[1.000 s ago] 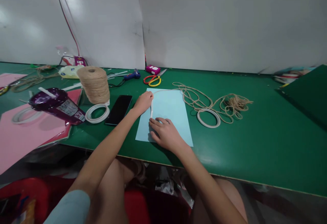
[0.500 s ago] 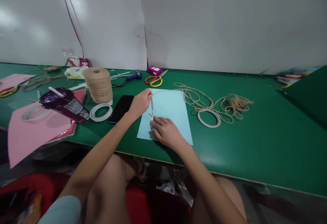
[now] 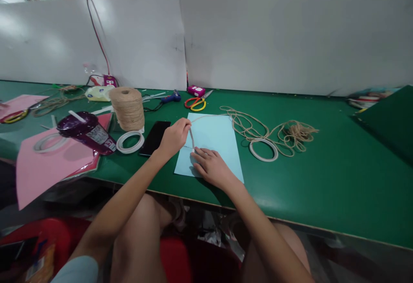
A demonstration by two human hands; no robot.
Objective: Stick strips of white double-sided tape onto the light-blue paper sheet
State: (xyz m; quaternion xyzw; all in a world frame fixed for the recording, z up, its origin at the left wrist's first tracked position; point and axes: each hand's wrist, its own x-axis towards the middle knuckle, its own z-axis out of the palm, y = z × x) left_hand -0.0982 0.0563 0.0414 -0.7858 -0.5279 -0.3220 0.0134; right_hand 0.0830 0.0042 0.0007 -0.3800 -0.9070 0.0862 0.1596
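My left hand [image 3: 176, 136] is closed in a pinch above the left edge of a light blue sheet of paper [image 3: 222, 134]. From its fingertips a narrow pale strip of tape [image 3: 192, 138] slants down to the sheet. My right hand [image 3: 211, 167] lies on the lower part of the paper with fingers spread, its fingertips by the strip's lower end. Thin twine [image 3: 247, 124] runs from near my left fingertips across the sheet into a loose tangle on the right. A tape roll [image 3: 263, 159] lies flat beside the paper, under part of the twine.
Left of the sheet are a black phone [image 3: 155, 138], another tape roll [image 3: 130, 149], a twine spool [image 3: 127, 109] and a tilted purple cup [image 3: 97, 134] by pink paper [image 3: 51, 160]. Scissors [image 3: 198, 103], a blue glue gun [image 3: 171, 97] and a magenta box [image 3: 195, 90] lie behind, before a white partition [image 3: 274, 38].
My left hand has shifted slightly down and left, and the strip in it leans more. My right hand stays on the paper. The whole view has shifted a little.
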